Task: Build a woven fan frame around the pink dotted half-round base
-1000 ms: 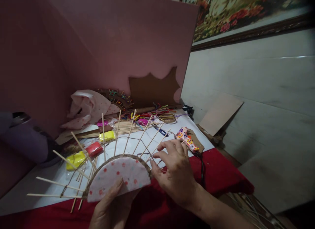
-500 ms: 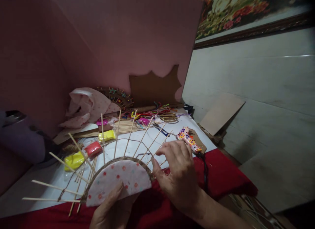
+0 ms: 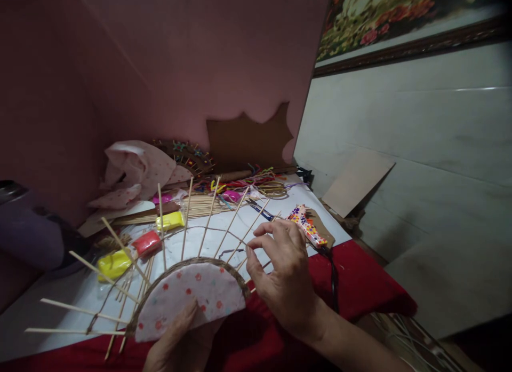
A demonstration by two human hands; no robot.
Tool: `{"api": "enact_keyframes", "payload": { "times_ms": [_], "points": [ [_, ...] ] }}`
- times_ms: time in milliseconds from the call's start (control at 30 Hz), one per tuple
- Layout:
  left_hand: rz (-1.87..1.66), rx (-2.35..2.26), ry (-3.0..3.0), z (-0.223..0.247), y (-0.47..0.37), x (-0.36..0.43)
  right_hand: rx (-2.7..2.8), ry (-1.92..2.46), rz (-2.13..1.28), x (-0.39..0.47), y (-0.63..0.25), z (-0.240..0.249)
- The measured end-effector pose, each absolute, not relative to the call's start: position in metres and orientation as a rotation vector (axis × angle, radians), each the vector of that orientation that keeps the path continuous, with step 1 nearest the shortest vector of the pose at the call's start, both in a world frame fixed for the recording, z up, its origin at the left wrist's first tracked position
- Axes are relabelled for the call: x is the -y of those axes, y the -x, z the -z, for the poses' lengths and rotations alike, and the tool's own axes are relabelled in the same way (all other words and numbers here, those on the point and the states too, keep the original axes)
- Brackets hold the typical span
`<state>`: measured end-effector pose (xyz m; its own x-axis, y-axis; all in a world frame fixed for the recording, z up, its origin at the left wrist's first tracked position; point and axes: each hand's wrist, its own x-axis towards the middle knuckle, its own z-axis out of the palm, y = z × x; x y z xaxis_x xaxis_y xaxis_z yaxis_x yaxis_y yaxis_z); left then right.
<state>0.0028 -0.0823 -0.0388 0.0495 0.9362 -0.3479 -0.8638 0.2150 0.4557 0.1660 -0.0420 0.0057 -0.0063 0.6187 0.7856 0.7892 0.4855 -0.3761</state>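
Note:
A half-round piece (image 3: 188, 292) covered in white cloth with red flowers has a brown twine edge, and thin wooden sticks (image 3: 208, 217) fan out from it. My left hand (image 3: 174, 334) grips its lower edge, thumb on the cloth. My right hand (image 3: 276, 260) is at the right-hand sticks, thumb and forefinger pinched on a thin brown cord (image 3: 236, 236). This cord arcs across the sticks and is wound round the lower left ones.
Behind lie yellow (image 3: 170, 221) and red (image 3: 146, 244) packets, a bundle of sticks, scissors (image 3: 260, 209) and floral cloth (image 3: 140, 164). A flowered glue gun (image 3: 308, 225) rests at the right on brown card. A purple flask (image 3: 32, 228) stands at the left.
The fan piece has shifted slightly left in view. My right thumb and forefinger have come closer together on the cord, which now stretches in a smoother arc.

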Motion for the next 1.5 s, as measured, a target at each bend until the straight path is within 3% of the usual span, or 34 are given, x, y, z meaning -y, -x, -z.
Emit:
{"api": "enact_keyframes", "payload": {
  "times_ms": [1133, 1500],
  "points": [
    [-1.423, -0.757, -0.072, 0.026, -0.007, 0.087, 1.684, 1.174, 0.194, 0.040, -0.168, -0.008],
    [-1.289, -0.531, -0.062, 0.060, 0.010, 0.080, 1.673, 1.170, 0.235, 0.037, -0.167, -0.007]
  ]
}}
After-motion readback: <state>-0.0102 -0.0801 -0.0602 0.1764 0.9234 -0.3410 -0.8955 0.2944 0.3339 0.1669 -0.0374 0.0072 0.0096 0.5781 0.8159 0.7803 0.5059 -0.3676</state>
